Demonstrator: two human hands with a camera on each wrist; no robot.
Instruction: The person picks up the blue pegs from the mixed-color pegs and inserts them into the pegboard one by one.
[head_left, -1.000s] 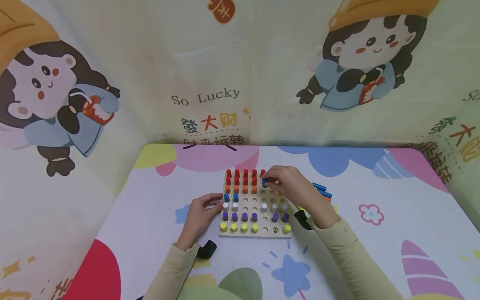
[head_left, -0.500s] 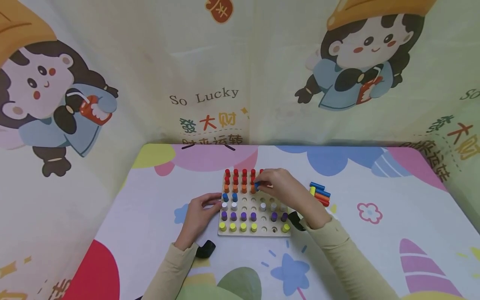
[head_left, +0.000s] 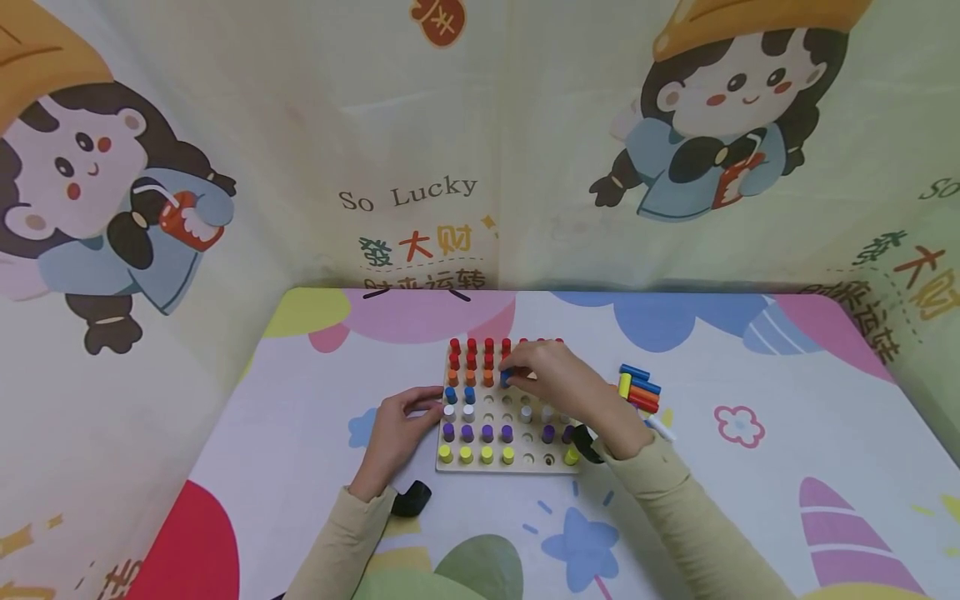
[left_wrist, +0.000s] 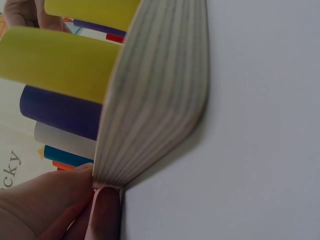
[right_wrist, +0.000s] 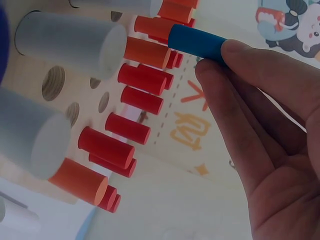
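The right hand (head_left: 557,377) pinches a blue peg (right_wrist: 197,42) by its upper end, thumb and fingertips clamped on it — a hold that leaves the lower end free, presumably to keep fingers clear of the standing orange pegs (head_left: 470,378). The peg hangs over the far part of the wooden pegboard (head_left: 480,469). The left hand (head_left: 397,429) grips the pegboard's left edge — likely to steady it. Loose pegs (head_left: 645,396) lie to the right, seemingly within easy reach.

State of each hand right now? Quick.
Left hand: touching the board at its left edge; can't tell if its grip is closed.
Right hand: closed, pinching a blue peg.
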